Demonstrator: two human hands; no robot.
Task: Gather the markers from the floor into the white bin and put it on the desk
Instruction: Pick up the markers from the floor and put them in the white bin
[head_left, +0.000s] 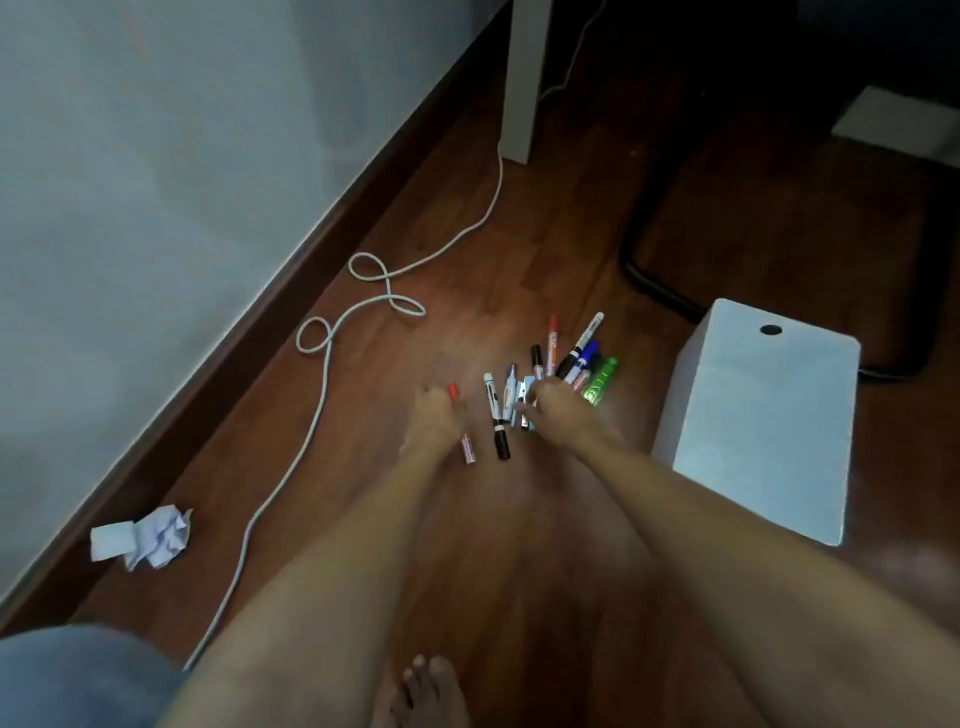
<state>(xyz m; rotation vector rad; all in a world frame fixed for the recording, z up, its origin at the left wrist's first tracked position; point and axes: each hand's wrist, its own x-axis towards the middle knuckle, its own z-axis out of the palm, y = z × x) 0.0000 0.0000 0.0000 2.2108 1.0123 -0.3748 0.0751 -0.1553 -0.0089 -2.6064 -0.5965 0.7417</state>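
Markers: we see the markers (550, 384) scattered in a loose fan on the floor (467, 249), just left of the white bin (763, 436).
White bin: it sits on the floor with a blank face and a small dark hole toward us; we cannot tell where its opening is.
Left hand: our left hand (436, 421) is curled on a red-capped marker (462, 421) at the left edge of the pile.
Right hand: our right hand (558, 415) rests over the pile's middle; whether that grip has closed on anything, we cannot tell.
Handling: we judge the markers light, stiff, smooth and apt to roll; several taken together across their barrels should hold best.
Bin handling: it looks light and rigid, best taken with both hands at the sides.
Floor: dark polished wood, hard and slick.
Room: left of the bin lie a white cable (322, 374) and crumpled paper (150, 538) by the wall; beyond it stands a white desk leg (524, 78).
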